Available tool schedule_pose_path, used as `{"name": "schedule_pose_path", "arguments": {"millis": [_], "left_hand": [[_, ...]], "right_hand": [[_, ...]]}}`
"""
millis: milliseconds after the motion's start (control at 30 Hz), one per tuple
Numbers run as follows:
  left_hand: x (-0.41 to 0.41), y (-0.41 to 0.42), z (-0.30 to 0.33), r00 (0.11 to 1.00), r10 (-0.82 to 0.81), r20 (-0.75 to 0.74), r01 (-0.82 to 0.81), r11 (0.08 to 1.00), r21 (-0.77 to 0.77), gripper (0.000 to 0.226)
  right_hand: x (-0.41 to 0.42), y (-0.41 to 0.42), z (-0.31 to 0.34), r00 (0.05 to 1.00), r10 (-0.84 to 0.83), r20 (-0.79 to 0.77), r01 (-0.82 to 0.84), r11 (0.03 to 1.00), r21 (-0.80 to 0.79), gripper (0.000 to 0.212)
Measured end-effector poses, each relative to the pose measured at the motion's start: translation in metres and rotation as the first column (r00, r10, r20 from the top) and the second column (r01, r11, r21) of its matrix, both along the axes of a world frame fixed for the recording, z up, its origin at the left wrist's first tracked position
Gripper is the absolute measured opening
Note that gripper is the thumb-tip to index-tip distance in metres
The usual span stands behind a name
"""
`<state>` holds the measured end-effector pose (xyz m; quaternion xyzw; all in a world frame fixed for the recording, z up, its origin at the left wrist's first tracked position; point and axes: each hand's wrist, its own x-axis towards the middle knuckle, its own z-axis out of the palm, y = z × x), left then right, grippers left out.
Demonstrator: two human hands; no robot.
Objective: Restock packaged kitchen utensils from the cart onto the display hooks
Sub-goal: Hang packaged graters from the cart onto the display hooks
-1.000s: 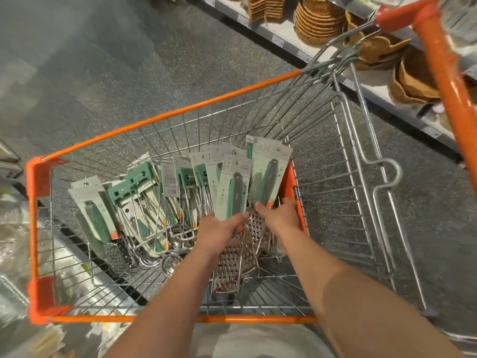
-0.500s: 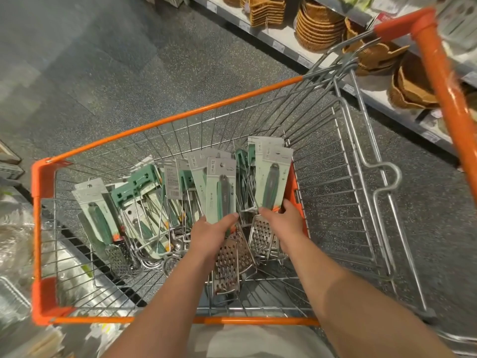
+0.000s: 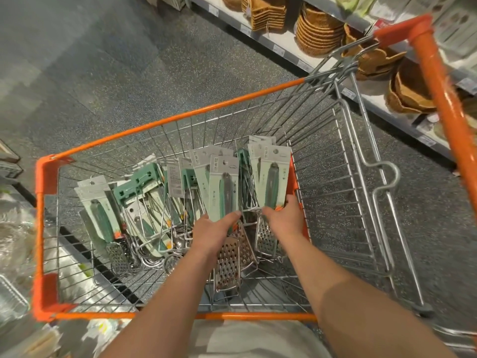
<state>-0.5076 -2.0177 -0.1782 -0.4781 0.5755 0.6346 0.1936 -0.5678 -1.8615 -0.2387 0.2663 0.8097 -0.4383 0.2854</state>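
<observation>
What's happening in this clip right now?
A person leans over an orange-rimmed wire cart full of carded kitchen utensils. The left hand holds a pack of carded graters by its lower end, and the right hand holds a second pack beside it. Both packs are still inside the cart; no display hooks are in view. Woven baskets sit on a nearby shelf.

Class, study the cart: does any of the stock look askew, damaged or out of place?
Nothing looks damaged. The packaged graters lie in a loose, tilted jumble in the cart, cards leaning at different angles. The left hand and right hand each grip a bunch.
</observation>
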Motion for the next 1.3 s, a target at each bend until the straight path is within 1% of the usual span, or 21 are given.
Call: {"name": "schedule_pose_path", "arguments": {"millis": [67, 100, 200, 333, 400, 467, 533, 567, 633, 667, 733, 800, 867, 1000, 1067, 1133, 1167, 1233, 1300], "left_hand": [[0.000, -0.002, 0.005, 1.000, 0.009, -0.014, -0.009, 1.000, -0.012, 0.135], [0.000, -0.004, 0.009, 1.000, 0.016, -0.010, -0.016, 1.000, -0.018, 0.132], [0.003, -0.008, 0.013, 0.999, 0.039, -0.017, -0.040, 0.999, -0.037, 0.092], [-0.003, -0.003, 0.038, 0.999, 0.033, -0.031, -0.034, 0.998, -0.043, 0.093], [-0.008, 0.001, 0.044, 0.999, 0.032, -0.038, -0.032, 0.999, 0.010, 0.093], [-0.011, 0.005, 0.045, 0.999, 0.026, -0.036, -0.025, 0.999, 0.023, 0.107], [-0.015, 0.009, 0.044, 0.997, 0.057, -0.050, -0.057, 0.998, 0.016, 0.116], [-0.016, 0.011, 0.045, 0.995, 0.076, -0.058, -0.074, 0.997, 0.025, 0.119], [-0.016, 0.015, 0.050, 0.985, 0.150, -0.087, -0.140, 0.984, 0.110, 0.118], [-0.016, 0.017, 0.053, 0.977, 0.197, -0.081, -0.184, 0.972, 0.144, 0.111], [-0.014, 0.022, 0.059, 0.963, 0.258, -0.074, -0.237, 0.947, 0.216, 0.091], [-0.010, 0.021, 0.067, 0.953, 0.293, -0.079, -0.263, 0.928, 0.262, 0.079], [-0.002, 0.017, 0.072, 0.929, 0.360, -0.083, -0.324, 0.903, 0.281, 0.078], [0.024, 0.002, 0.086, 0.815, 0.553, -0.173, -0.498, 0.822, 0.277, 0.067], [0.041, -0.005, 0.094, 0.715, 0.657, -0.240, -0.606, 0.753, 0.255, 0.069], [0.062, -0.012, 0.102, 0.603, 0.729, -0.324, -0.690, 0.681, 0.248, 0.078], [0.070, -0.015, 0.107, 0.550, 0.749, -0.369, -0.713, 0.651, 0.260, 0.076], [0.097, -0.020, 0.119, 0.438, 0.793, -0.425, -0.774, 0.572, 0.270, 0.061], [0.129, -0.026, 0.131, 0.324, 0.825, -0.462, -0.831, 0.482, 0.278, 0.046]], "right_hand": [[0.000, 0.002, -0.001, 0.999, -0.032, 0.011, 0.033, 0.997, -0.075, 0.048], [-0.001, 0.004, 0.000, 0.999, -0.041, 0.016, 0.042, 0.994, -0.099, 0.047], [-0.003, 0.014, 0.006, 0.992, -0.115, 0.058, 0.124, 0.973, -0.194, 0.040], [-0.010, 0.027, 0.024, 0.974, -0.190, 0.122, 0.217, 0.934, -0.284, 0.039], [-0.011, 0.033, 0.038, 0.974, -0.176, 0.143, 0.216, 0.911, -0.352, 0.027], [-0.012, 0.038, 0.053, 0.977, -0.154, 0.148, 0.204, 0.876, -0.438, 0.021], [-0.015, 0.041, 0.066, 0.977, -0.148, 0.153, 0.207, 0.832, -0.515, 0.022], [-0.018, 0.041, 0.073, 0.980, -0.136, 0.146, 0.195, 0.807, -0.557, 0.023], [-0.024, 0.039, 0.083, 0.984, -0.105, 0.145, 0.173, 0.757, -0.630, 0.026], [-0.027, 0.036, 0.088, 0.986, -0.084, 0.146, 0.160, 0.729, -0.665, 0.029], [-0.030, 0.026, 0.100, 0.993, 0.003, 0.120, 0.084, 0.691, -0.718, 0.033], [-0.031, 0.010, 0.108, 0.993, 0.094, 0.072, -0.015, 0.703, -0.712, 0.034], [-0.030, -0.006, 0.116, 0.986, 0.165, 0.021, -0.105, 0.715, -0.691, 0.035], [-0.017, -0.045, 0.130, 0.953, 0.297, -0.057, -0.259, 0.704, -0.661, 0.037], [-0.003, -0.065, 0.140, 0.925, 0.365, -0.104, -0.342, 0.684, -0.645, 0.037], [0.014, -0.085, 0.153, 0.889, 0.431, -0.157, -0.426, 0.650, -0.629, 0.032], [0.022, -0.092, 0.160, 0.871, 0.458, -0.180, -0.461, 0.633, -0.622, 0.028], [0.046, -0.109, 0.178, 0.832, 0.511, -0.216, -0.520, 0.582, -0.625, 0.021], [0.076, -0.123, 0.193, 0.796, 0.560, -0.228, -0.557, 0.532, -0.638, 0.020]]}}
